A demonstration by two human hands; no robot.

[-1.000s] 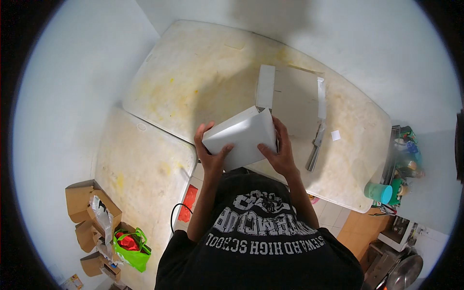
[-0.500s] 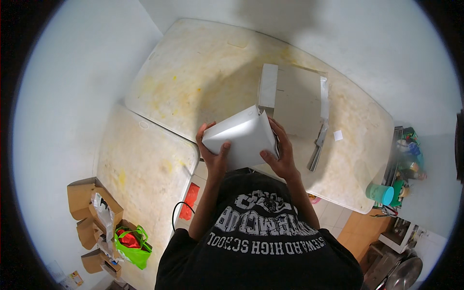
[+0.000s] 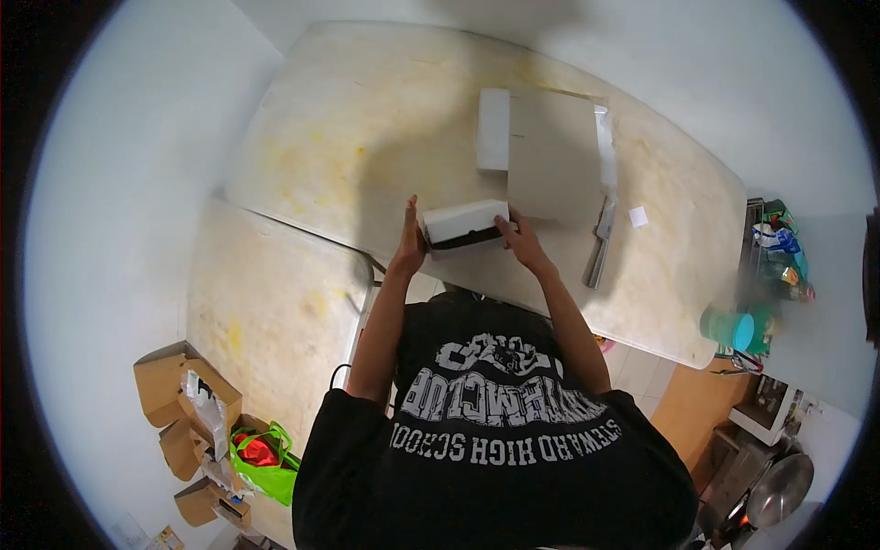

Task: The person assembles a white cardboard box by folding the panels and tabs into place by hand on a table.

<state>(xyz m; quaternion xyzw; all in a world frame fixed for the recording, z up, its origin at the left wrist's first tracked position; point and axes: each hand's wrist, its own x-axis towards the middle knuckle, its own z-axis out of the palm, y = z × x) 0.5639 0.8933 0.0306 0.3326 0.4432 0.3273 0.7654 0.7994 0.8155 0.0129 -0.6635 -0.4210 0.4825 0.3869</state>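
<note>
A small white cardboard box [image 3: 466, 218] with a dark gap along its near side rests at the near edge of the far table. Flat against its left end lies my left hand [image 3: 410, 246], fingers stretched out. At the right end my right hand [image 3: 524, 244] grips the box, fingers bent over its top corner. Just beyond stands a grey cardboard piece [image 3: 555, 151] with a white block-like part [image 3: 493, 128] along its left side. A silver-handled knife [image 3: 599, 246] lies by its right edge.
A small white paper square [image 3: 639, 216] lies right of the knife. Near the table's right corner is a teal cup [image 3: 727, 327]. Opened brown boxes [image 3: 167, 390] and a green bag [image 3: 269, 477] sit on the left table [image 3: 275, 284]. A metal pan [image 3: 779, 490] is at lower right.
The white box has moved down from my raised hands to the table edge and turned, its dark gap now facing me. My left hand's fingers have straightened from their curl around it.
</note>
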